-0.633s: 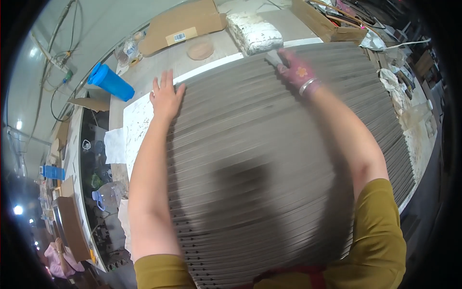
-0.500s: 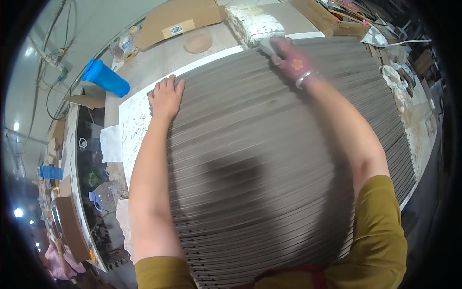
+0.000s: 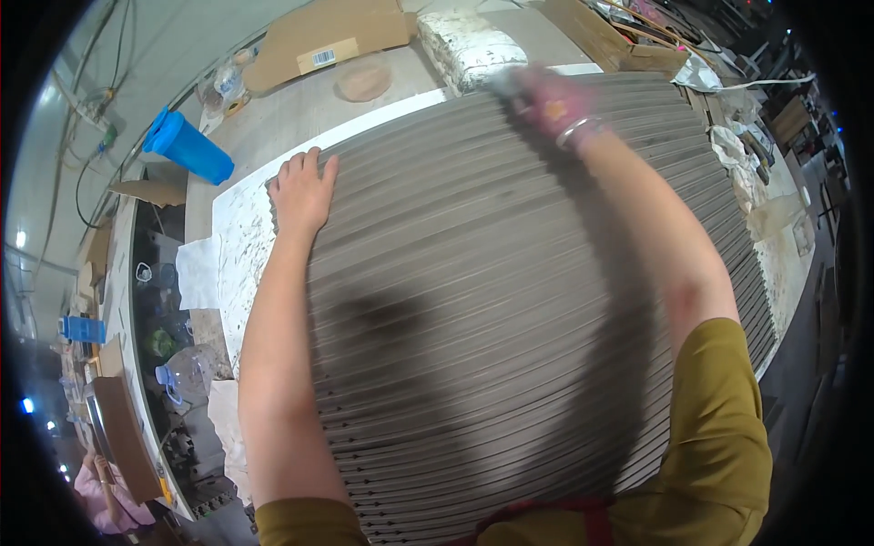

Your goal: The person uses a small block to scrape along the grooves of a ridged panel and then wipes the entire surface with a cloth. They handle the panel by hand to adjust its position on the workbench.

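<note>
Long grey-brown strips (image 3: 473, 264) lie side by side in a wide sheet that fills most of the table. My bare left hand (image 3: 305, 189) rests on the sheet's far left corner, fingers stretched out over its edge. At the far edge, my right hand (image 3: 557, 105), in a pink glove with a metal bracelet at the wrist, is closed on a small grey flat block (image 3: 506, 85). Motion smears the block and glove, so the block's exact kind is unclear. Right beyond it sits a white, dark-smudged wrapped bundle (image 3: 469, 50).
A blue cup (image 3: 189, 148) and a cardboard box (image 3: 328, 41) stand past the far left corner. A round tan disc (image 3: 363, 80) lies near the box. Another box (image 3: 614, 41) holds sticks at the far right. A person in pink (image 3: 109, 496) is at the lower left.
My right hand has shifted slightly at the far edge and is more blurred. The whole view has slid a little to the left; my left hand keeps its place on the corner.
</note>
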Demonstrator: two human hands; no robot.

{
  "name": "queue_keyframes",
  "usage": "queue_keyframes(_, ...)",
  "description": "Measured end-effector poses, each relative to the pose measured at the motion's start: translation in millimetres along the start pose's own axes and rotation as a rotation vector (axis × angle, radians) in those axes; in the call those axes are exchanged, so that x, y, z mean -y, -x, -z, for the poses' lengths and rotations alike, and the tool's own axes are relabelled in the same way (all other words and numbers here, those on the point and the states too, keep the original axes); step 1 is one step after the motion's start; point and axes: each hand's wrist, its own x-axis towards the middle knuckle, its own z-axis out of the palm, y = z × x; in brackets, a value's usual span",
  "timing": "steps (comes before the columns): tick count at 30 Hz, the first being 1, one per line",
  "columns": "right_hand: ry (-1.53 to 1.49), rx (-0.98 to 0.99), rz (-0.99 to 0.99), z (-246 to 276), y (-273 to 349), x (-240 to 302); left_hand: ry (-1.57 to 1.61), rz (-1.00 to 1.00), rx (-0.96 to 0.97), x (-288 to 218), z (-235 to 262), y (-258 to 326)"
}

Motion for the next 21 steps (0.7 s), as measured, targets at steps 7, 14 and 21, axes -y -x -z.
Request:
queue_keyframes(7, 0.111, 0.005, -0.057, -11, -4, -10, 0.055, -0.047, 0.026, -4, 1, -2)
queue_keyframes(14, -0.249, -0.147, -0.262, 26, 32, -56, 0.061, -0.096, -0.085, 7, -10, -8)
queue_keyframes(21, -0.195, -0.064, 0.288, 78, 107, 42, 0.322, -0.522, -0.11, -102, 71, 38)
